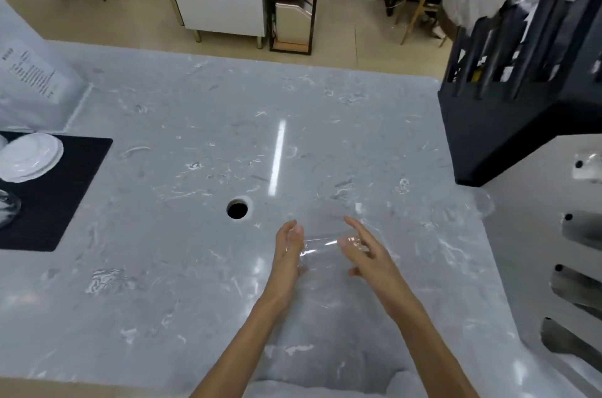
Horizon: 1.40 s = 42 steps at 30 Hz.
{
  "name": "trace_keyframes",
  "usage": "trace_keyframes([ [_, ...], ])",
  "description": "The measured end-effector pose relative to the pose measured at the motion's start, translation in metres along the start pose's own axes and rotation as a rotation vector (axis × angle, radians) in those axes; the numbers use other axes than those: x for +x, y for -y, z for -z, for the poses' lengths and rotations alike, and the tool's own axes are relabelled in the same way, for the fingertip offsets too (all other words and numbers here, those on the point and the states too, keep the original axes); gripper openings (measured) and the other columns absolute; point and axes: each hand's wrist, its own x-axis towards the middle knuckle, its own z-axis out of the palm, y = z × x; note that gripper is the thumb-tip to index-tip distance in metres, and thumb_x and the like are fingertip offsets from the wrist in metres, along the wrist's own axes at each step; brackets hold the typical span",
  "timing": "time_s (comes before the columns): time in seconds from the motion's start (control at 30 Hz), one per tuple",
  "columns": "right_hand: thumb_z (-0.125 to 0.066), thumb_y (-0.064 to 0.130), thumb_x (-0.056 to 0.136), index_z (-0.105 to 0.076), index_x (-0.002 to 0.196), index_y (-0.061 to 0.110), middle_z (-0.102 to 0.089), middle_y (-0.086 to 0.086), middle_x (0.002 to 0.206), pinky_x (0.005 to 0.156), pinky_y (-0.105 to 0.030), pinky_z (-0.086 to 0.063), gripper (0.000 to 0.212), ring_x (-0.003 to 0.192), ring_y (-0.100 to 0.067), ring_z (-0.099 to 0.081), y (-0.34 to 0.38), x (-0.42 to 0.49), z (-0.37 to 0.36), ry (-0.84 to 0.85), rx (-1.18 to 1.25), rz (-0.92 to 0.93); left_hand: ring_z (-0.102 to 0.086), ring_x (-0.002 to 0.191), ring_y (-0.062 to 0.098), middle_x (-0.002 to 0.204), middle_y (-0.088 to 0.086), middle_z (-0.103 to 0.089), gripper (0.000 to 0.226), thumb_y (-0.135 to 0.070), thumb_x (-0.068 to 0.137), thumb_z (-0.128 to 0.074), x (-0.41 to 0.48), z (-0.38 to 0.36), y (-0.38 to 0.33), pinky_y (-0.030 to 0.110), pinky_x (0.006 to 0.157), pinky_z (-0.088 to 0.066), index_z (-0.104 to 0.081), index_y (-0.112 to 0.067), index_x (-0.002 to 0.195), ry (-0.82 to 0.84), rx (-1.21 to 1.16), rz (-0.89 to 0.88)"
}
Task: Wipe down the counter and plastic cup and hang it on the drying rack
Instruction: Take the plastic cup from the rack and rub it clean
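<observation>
A clear plastic cup lies sideways in the air just above the grey marble counter, held between my two hands. My left hand presses flat against one end of it, fingers straight. My right hand cups the other end with its fingers spread. The cup is see-through and hard to make out. No cloth shows in either hand. A white rack with grey pegs stands at the right edge.
A round hole is cut in the counter left of my hands. A black mat with a white plate lies at the left. A black slotted stand sits at the back right. A second clear cup sits by the rack.
</observation>
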Motion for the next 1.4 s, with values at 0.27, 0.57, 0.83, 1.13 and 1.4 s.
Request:
trace_keyframes([
  [0.27, -0.052, 0.074, 0.081, -0.055, 0.135, 0.043, -0.064, 0.001, 0.129, 0.105, -0.037, -0.038, 0.062, 0.127, -0.022, -0.048, -0.040, -0.046, 0.069, -0.448, -0.628, 0.117, -0.061, 0.088, 0.013, 0.093, -0.007, -0.064, 0.018, -0.038, 0.093, -0.059, -0.014, -0.021, 0.003, 0.027, 0.069, -0.053, -0.064, -0.025, 0.105, 0.043, 0.050, -0.013],
  [0.57, -0.075, 0.030, 0.079, -0.052, 0.131, 0.032, -0.046, -0.009, 0.133, 0.069, -0.038, -0.042, 0.057, 0.113, -0.034, -0.041, -0.106, -0.059, 0.094, -0.697, -0.785, -0.140, -0.063, 0.094, 0.018, 0.104, 0.001, -0.067, 0.019, -0.031, 0.100, -0.055, -0.026, -0.028, 0.015, 0.055, 0.099, -0.049, -0.063, -0.021, 0.114, 0.031, 0.112, 0.116],
  [0.83, -0.077, 0.028, 0.077, -0.054, 0.126, 0.030, -0.048, -0.010, 0.131, 0.067, -0.042, -0.047, 0.055, 0.110, -0.035, -0.044, -0.105, -0.047, 0.090, -0.766, -0.766, -0.169, -0.068, 0.075, -0.004, 0.091, -0.012, -0.069, 0.018, -0.028, 0.102, -0.054, -0.024, -0.018, 0.016, 0.024, 0.074, -0.055, -0.062, -0.018, 0.114, 0.008, 0.103, 0.066],
  [1.13, -0.078, 0.030, 0.082, -0.057, 0.122, 0.041, -0.054, -0.007, 0.124, 0.089, -0.049, -0.054, 0.047, 0.113, -0.031, -0.056, -0.091, -0.048, 0.113, -0.578, -0.070, -0.164, -0.061, 0.079, 0.003, 0.099, -0.003, -0.063, 0.021, -0.025, 0.102, -0.054, -0.017, -0.005, 0.013, 0.019, 0.063, -0.045, -0.061, -0.016, 0.119, -0.041, 0.137, 0.055],
  [1.4, -0.074, 0.043, 0.083, -0.057, 0.121, 0.047, -0.061, 0.001, 0.120, 0.089, -0.046, -0.058, 0.042, 0.105, -0.018, -0.065, -0.064, -0.054, 0.005, -0.073, 0.234, -0.125, -0.057, 0.107, 0.005, 0.123, -0.006, -0.057, 0.039, -0.052, 0.096, -0.053, -0.032, -0.016, 0.017, 0.024, 0.085, -0.046, -0.051, -0.026, 0.125, 0.171, 0.240, 0.066],
])
